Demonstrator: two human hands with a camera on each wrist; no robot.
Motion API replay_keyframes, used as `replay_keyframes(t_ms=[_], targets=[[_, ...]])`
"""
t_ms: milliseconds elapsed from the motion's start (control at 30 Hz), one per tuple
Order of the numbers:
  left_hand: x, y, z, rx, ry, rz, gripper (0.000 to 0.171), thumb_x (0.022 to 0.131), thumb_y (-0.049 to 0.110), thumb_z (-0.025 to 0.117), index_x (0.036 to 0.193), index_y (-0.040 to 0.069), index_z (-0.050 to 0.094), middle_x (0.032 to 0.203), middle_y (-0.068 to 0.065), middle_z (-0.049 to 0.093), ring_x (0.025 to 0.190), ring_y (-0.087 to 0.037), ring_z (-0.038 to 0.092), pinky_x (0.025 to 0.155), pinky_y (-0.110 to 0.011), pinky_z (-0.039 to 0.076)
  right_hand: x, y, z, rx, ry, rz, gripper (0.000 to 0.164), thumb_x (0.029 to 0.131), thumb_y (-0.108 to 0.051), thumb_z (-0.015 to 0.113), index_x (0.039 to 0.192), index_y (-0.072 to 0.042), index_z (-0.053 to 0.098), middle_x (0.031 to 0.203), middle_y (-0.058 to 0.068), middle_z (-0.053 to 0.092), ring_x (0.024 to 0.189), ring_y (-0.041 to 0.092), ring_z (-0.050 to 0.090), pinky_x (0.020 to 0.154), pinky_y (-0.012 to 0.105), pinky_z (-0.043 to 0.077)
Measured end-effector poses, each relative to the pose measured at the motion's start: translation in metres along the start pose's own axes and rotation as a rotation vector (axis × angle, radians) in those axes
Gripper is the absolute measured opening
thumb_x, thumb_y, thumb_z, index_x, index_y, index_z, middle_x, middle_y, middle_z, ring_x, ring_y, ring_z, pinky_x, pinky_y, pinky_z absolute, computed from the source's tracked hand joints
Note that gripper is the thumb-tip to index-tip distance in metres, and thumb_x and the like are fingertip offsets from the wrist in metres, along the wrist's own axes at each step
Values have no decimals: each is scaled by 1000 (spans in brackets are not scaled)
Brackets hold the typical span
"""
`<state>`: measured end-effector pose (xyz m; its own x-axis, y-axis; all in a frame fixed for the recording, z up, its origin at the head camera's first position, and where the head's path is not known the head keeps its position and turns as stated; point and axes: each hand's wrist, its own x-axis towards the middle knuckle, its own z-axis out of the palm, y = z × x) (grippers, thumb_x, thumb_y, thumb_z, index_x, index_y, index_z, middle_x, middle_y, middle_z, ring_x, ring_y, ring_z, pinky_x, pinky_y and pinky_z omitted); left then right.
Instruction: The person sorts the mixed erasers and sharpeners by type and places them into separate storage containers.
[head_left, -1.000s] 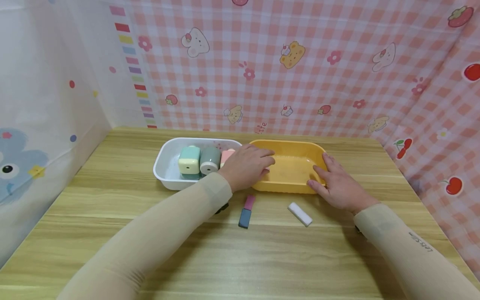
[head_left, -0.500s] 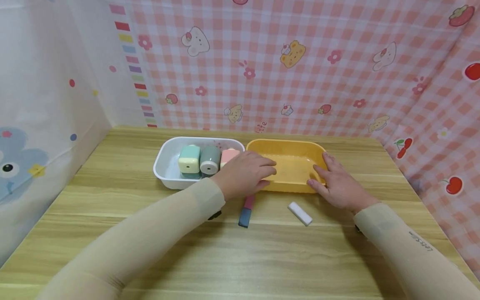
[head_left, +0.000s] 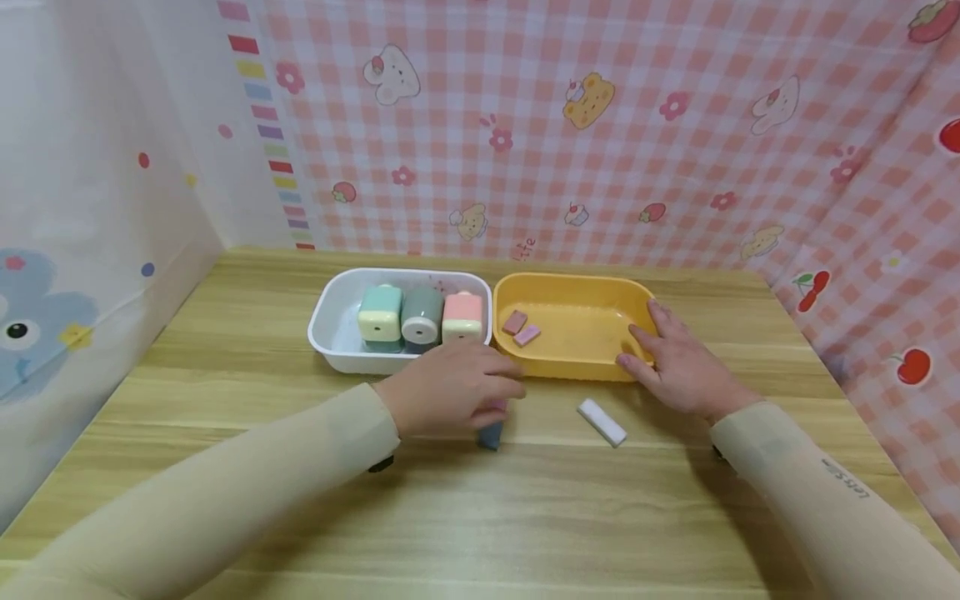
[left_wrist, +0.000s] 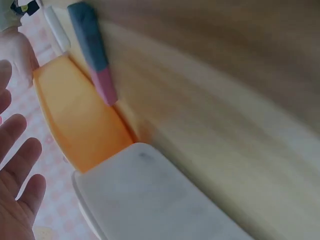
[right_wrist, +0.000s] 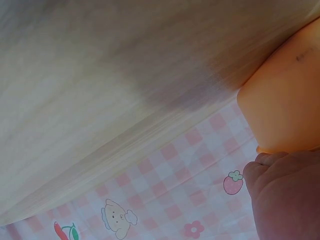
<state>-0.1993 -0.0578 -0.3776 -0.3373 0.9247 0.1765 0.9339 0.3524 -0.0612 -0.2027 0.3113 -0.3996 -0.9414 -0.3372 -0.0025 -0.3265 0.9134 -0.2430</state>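
My left hand (head_left: 453, 387), fingers loosely extended and apart, hovers just above a blue-and-pink eraser (head_left: 491, 437) on the table. The hand partly covers the eraser's pink end in the head view; in the left wrist view the whole eraser (left_wrist: 92, 45) shows. My right hand (head_left: 686, 367) grips the right end of the yellow tray (head_left: 573, 369), thumb near its front corner and fingers over the rim. Inside that tray lie a brownish-red eraser (head_left: 514, 322) and a pink eraser (head_left: 527, 335). A white eraser (head_left: 602, 422) lies in front of it.
Left of the yellow tray, and against it, stands a white tray (head_left: 348, 361). It holds a teal-and-cream pencil sharpener (head_left: 380, 315), a grey-green one (head_left: 422, 312) and a pink one (head_left: 462, 312). A checked cloth (head_left: 450, 125) hangs behind the wooden table (head_left: 540, 517).
My left hand has moved from over the yellow tray's left end, forward and left, to above the blue-and-pink eraser. The two erasers in that tray are now uncovered. My right hand keeps its place.
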Motion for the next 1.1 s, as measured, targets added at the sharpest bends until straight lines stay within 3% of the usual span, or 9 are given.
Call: replay_keyframes(t_ms=[333,733,1100], targets=[[-26,5,5,-4,-17,36,34,96,42,77,125,24,75,138,4,71,119,-20,69,105,-39,54,2,3,-3,-7,-5,5,80,109,-57,44,157,8,40,173,34,4,161,52,7,129,67,15],[-25,10,12,-53,-184,23,30,99,41,73,124,25,76,134,4,72,125,-16,66,110,-39,51,2,3,-1,-6,-5,4,80,110,-57,43,157,8,41,172,34,5,161,53,7,129,67,15],[-26,13,16,-84,-255,-21,30,100,40,72,128,28,76,136,6,72,130,-15,64,115,-41,48,3,2,0,-12,0,-4,80,110,-56,44,156,9,41,172,35,5,160,53,8,129,67,15]])
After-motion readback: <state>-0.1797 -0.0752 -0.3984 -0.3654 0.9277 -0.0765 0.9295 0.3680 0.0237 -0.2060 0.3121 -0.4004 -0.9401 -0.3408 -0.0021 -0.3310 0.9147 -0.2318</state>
